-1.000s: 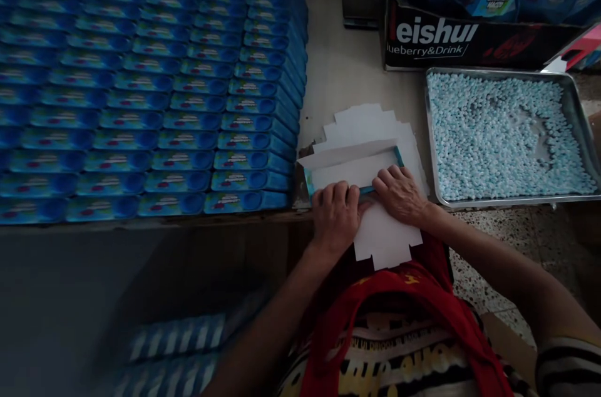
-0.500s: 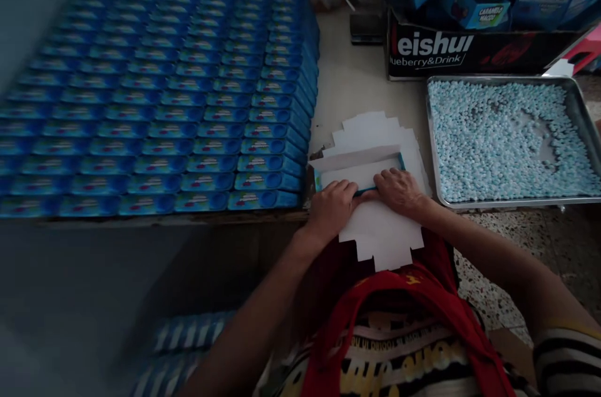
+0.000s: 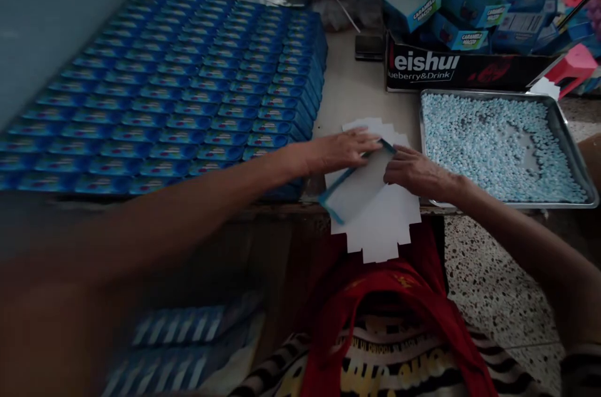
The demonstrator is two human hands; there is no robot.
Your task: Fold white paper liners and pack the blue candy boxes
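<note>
A partly folded cardboard box [image 3: 354, 187], white inside with blue edges, lies slanted across flat white cardboard blanks [image 3: 379, 240] at the table's front edge. My left hand [image 3: 345, 151] reaches across to the box's far long side, with fingers bent over the blue edge. At the box's right end, my right hand [image 3: 417, 170] grips the cardboard with its fingers curled against the inside. Both thumbs are mostly hidden.
Rows of blue boxes [image 3: 188, 103] cover the left of the table. On the right, a metal tray [image 3: 507, 204] holds pale blue and white candies [image 3: 483, 146]. Behind it stands a black carton [image 3: 507, 68] with blue candy boxes [image 3: 413, 2] in it.
The box has turned from roughly level to slanted. My left hand has moved from its near side to its far side; my right hand has shifted to the right end. The camera view has shifted.
</note>
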